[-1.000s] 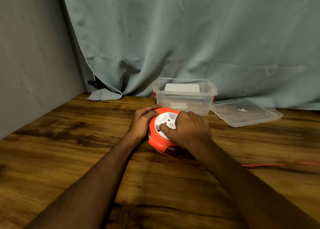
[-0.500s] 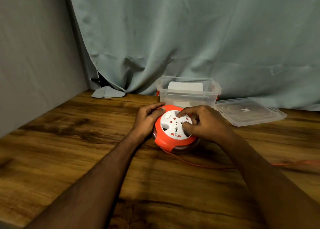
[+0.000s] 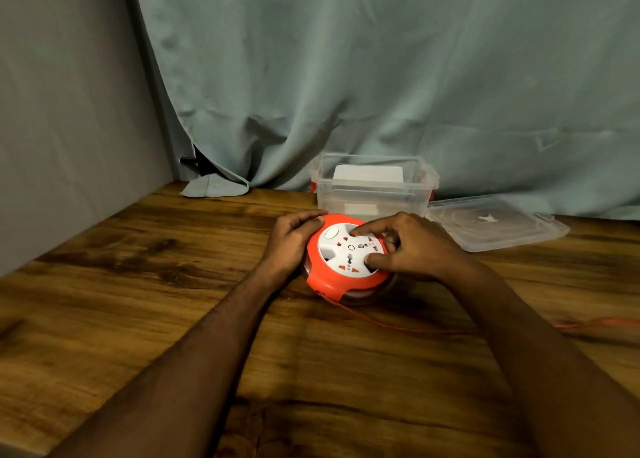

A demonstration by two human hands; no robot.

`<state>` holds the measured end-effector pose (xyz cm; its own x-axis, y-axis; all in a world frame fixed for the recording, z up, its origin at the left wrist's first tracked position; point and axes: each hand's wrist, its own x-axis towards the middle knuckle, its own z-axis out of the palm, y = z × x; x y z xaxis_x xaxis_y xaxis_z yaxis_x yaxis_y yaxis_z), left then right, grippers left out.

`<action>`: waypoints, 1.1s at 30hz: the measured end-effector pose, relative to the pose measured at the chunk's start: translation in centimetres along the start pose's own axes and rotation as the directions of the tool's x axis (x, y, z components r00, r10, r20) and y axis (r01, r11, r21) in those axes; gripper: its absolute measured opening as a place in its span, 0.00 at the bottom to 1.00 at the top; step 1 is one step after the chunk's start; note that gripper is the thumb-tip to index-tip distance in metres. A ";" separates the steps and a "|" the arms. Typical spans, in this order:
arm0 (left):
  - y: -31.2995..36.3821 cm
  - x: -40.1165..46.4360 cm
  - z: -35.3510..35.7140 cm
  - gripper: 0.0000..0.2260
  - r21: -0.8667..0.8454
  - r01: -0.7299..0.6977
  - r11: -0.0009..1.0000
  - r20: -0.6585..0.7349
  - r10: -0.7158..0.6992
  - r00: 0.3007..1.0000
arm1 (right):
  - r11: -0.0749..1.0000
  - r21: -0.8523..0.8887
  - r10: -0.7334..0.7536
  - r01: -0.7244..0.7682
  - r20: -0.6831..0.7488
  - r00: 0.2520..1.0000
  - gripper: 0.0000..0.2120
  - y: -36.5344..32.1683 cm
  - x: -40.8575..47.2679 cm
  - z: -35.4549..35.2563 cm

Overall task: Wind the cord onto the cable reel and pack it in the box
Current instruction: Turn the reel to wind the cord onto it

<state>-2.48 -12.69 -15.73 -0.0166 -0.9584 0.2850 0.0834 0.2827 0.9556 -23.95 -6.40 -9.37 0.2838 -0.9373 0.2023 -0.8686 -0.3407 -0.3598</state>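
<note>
Tabletop (image 3: 138,284): cable reel (image 3: 348,260) between both hands (image 3: 292,241).

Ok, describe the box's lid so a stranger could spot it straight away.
Start at the grey-green curtain along the back of the wooden table. In front of it stands the clear plastic box, open on top, and the lid lies flat on the table just to its right. It is the only low, flat, see-through piece, unlike the tall box and the orange cable reel.

Two bare forearms, sleeveless as far as visible, left hand (image 3: 294,241) and right hand (image 3: 417,248) without gloves.
</note>
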 end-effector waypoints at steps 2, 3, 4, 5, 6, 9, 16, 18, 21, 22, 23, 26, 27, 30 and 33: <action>0.0 0.0 0.0 0.15 -0.003 -0.006 1.000 0.003 0.006 1.000 | 1.000 -0.017 0.008 -0.008 -0.014 1.000 0.23 0.0 0.2 0.0; 0.1 -0.1 0.0 0.15 0.003 -0.009 1.000 0.013 0.009 1.000 | 1.000 -0.027 0.005 -0.005 -0.017 1.000 0.23 0.1 0.4 0.0; 0.2 -0.1 0.1 0.15 0.015 -0.010 1.000 0.023 0.010 1.000 | 0.999 -0.035 0.003 -0.003 -0.013 1.000 0.23 0.1 0.6 -0.1; 0.3 -0.2 0.1 0.15 0.029 -0.009 1.000 0.036 0.008 0.999 | 0.999 -0.041 0.005 -0.004 0.004 1.000 0.23 0.0 0.7 -0.1; 0.4 -0.3 0.1 0.16 0.036 -0.010 0.999 0.047 0.008 0.999 | 0.999 -0.049 0.010 -0.008 0.030 0.999 0.23 -0.1 0.8 -0.2; 0.5 -0.3 0.1 0.17 0.039 -0.018 0.999 0.052 0.016 0.999 | 0.997 -0.076 0.007 -0.001 0.076 0.997 0.28 0.0 0.7 -0.1; 0.3 -0.1 0.1 0.15 -0.008 0.008 1.000 0.046 -0.007 0.999 | 0.997 -0.062 0.039 -0.036 0.045 0.998 0.32 0.2 0.7 0.2; 0.3 -0.1 0.1 0.14 -0.008 0.011 1.000 0.053 -0.011 0.999 | 0.997 -0.071 0.045 -0.041 0.053 0.998 0.32 0.0 0.8 0.4; 0.3 -0.1 0.0 0.12 -0.002 0.006 1.000 0.056 -0.006 0.998 | 0.996 -0.080 0.047 -0.044 0.034 0.998 0.32 0.0 0.9 0.7; 0.3 -0.1 0.0 0.12 -0.001 0.007 1.000 0.058 -0.006 0.998 | 0.995 -0.088 0.050 -0.047 0.027 0.998 0.32 0.0 0.9 0.7; 0.3 -0.1 0.1 0.11 -0.002 0.008 1.000 0.061 -0.008 0.998 | 0.994 -0.098 0.056 -0.053 0.021 0.998 0.32 -0.1 0.9 0.7; 0.1 -0.1 0.1 0.10 -0.020 0.012 1.000 0.047 -0.011 0.999 | 0.988 -0.132 0.084 -0.083 0.002 0.996 0.30 -0.7 0.7 0.9; 0.0 0.0 0.1 0.10 -0.023 0.014 1.000 0.032 -0.013 0.999 | 0.985 -0.145 0.098 -0.098 -0.006 0.995 0.29 -1.0 0.6 1.0; -0.1 0.0 0.1 0.11 -0.013 0.016 1.000 -0.023 -0.016 1.000 | 0.971 -0.191 0.133 -0.141 -0.054 0.990 0.31 -2.1 0.6 1.4; 0.0 -0.3 0.2 0.09 0.008 0.004 1.000 -0.058 -0.004 0.998 | 0.951 -0.244 0.166 -0.193 -0.126 0.978 0.36 -3.2 0.4 1.9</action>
<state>-2.66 -12.44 -15.80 0.0414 -0.9602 0.2763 0.0750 0.2788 0.9574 -20.24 -5.86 -9.88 0.0823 -0.9640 0.2528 -0.9793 -0.1253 -0.1590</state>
